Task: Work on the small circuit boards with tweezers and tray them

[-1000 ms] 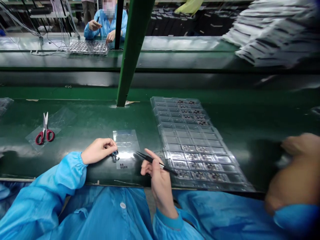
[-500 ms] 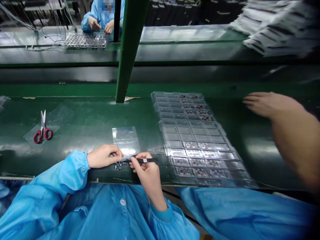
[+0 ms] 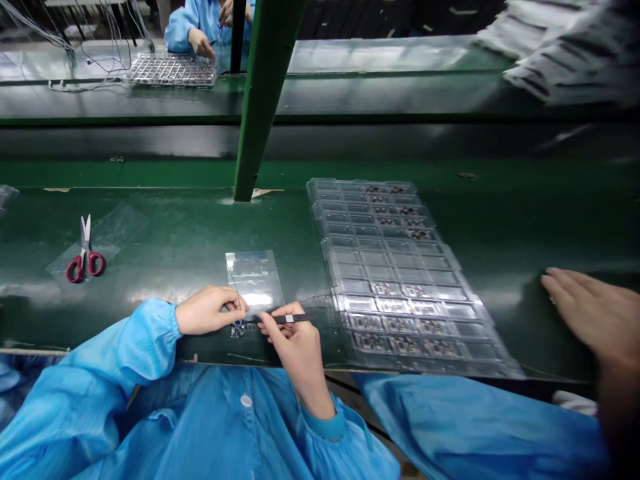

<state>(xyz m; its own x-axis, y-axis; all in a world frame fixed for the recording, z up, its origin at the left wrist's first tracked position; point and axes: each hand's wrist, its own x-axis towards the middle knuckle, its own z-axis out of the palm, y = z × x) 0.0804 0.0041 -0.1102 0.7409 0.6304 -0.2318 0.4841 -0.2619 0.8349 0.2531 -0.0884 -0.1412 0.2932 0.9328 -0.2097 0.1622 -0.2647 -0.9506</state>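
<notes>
My left hand (image 3: 207,310) is closed in a pinch on a small circuit part (image 3: 238,327) at the near edge of the green bench, with a thin wire rising from it. My right hand (image 3: 293,347) is closed on black tweezers (image 3: 290,319), whose tips point left at that part. Both hands rest at the lower edge of a clear film sheet (image 3: 253,277). A clear plastic compartment tray (image 3: 400,267) with several small boards lies just right of my right hand.
Red-handled scissors (image 3: 85,257) lie on a clear bag at the left. A green post (image 3: 260,100) rises behind the film. Another person's open hand (image 3: 587,313) lies on the bench at the right. Across the line a co-worker's hand (image 3: 200,43) is over a tray (image 3: 173,70).
My right hand swung the tweezers left to the part my left hand pinches. The other person's hand at the right reached forward, then drew back toward the near edge.
</notes>
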